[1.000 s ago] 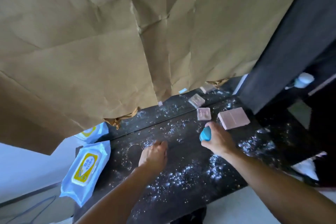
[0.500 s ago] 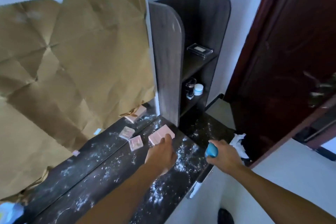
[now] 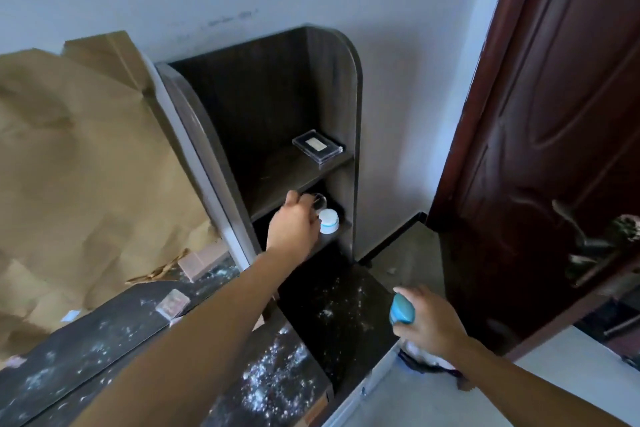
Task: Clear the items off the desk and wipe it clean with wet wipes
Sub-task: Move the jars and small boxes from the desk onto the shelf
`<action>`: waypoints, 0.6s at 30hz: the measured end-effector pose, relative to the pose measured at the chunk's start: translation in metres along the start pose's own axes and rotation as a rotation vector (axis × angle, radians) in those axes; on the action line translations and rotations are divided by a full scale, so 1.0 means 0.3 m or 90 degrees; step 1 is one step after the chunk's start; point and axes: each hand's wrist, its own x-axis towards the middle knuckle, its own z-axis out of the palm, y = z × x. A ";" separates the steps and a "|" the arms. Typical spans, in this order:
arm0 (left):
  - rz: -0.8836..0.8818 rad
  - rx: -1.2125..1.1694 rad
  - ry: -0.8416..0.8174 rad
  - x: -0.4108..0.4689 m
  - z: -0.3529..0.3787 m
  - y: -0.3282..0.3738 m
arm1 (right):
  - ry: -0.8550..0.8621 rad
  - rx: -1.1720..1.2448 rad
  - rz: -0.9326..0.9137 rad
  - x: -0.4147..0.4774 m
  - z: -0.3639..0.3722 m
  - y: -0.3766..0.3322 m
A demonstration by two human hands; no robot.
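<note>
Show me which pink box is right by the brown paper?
The bigger pink box at the very back of the desk, beside the brown paper's torn edge and the shelf. The smaller pink box lies farther forward.

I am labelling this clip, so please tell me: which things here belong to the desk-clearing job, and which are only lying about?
Job: dusty desk, pink box, small square case, blue item held by right hand, left hand at clear jar.
Lying about: brown paper, door, flat clear case on upper shelf, white jar.
</note>
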 end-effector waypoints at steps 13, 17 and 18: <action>-0.165 -0.123 0.148 0.403 0.021 -0.104 | -0.020 0.014 -0.128 0.337 -0.057 -0.015; -0.167 -0.136 0.153 0.469 0.036 -0.124 | -0.023 0.001 -0.161 0.438 -0.050 -0.042; -0.163 -0.132 0.152 0.479 0.032 -0.126 | -0.027 0.002 -0.171 0.462 -0.045 -0.049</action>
